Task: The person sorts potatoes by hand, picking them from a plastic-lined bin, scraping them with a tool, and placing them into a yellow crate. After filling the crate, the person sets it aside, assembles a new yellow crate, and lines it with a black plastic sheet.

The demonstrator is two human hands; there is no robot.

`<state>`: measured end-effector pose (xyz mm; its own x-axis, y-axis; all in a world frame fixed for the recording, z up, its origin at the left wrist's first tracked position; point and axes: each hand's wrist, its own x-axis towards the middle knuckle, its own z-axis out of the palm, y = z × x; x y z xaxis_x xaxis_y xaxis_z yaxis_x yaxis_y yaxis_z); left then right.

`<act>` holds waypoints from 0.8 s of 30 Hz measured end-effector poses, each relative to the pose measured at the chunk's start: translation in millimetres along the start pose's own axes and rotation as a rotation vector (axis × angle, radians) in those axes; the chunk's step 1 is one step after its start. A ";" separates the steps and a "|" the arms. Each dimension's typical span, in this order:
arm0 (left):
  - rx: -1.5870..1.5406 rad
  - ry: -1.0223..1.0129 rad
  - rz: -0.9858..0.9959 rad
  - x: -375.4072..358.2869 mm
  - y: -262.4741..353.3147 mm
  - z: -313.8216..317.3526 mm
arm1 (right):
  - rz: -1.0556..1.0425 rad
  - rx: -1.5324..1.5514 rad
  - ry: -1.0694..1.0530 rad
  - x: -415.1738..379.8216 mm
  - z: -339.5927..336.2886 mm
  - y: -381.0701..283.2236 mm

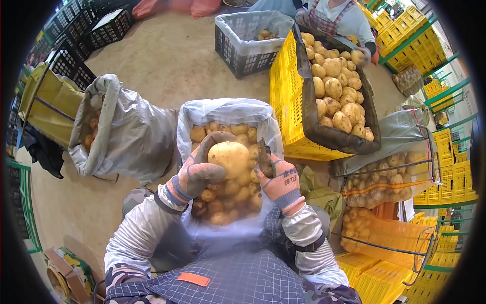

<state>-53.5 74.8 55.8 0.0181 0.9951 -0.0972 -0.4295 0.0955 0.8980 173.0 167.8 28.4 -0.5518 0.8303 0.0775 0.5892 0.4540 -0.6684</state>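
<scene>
My left hand (pixel 201 164), in a pink glove with a dark coated palm, is wrapped round a large pale potato (pixel 228 158). It holds the potato over a crate lined with clear plastic (pixel 188 114), which is filled with smaller potatoes (pixel 223 205). Just right of the large potato is my right hand (pixel 273 175), gloved the same way, its dark fingers pointing up and its thumb apart from them. No object shows in its grasp. Both hands overlap the crate's potatoes in this view.
A yellow crate (pixel 284 91) with a dark liner, heaped with potatoes, stands at right; a co-worker (pixel 336 17) is behind it. A lined black crate (pixel 240 55) lies ahead. A grey sack (pixel 136 131) stands left; mesh bags of potatoes (pixel 377 177) sit right.
</scene>
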 end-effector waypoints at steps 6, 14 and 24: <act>0.007 0.045 0.016 2.4 -1.5 4.0 | -0.006 -0.096 -0.048 -0.4 -6.4 -8.6; 0.027 0.050 0.025 4.7 -7.1 15.3 | 0.026 0.334 -0.227 -6.4 11.3 13.9; 0.400 -0.073 -0.006 6.0 -15.0 21.4 | 0.315 1.271 -0.038 -12.3 -32.7 -2.7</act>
<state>-27.7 79.9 50.9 0.0897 0.9924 -0.0847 -0.0442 0.0890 0.9951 197.4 166.9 53.4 -0.5221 0.8250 -0.2162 -0.2584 -0.3947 -0.8817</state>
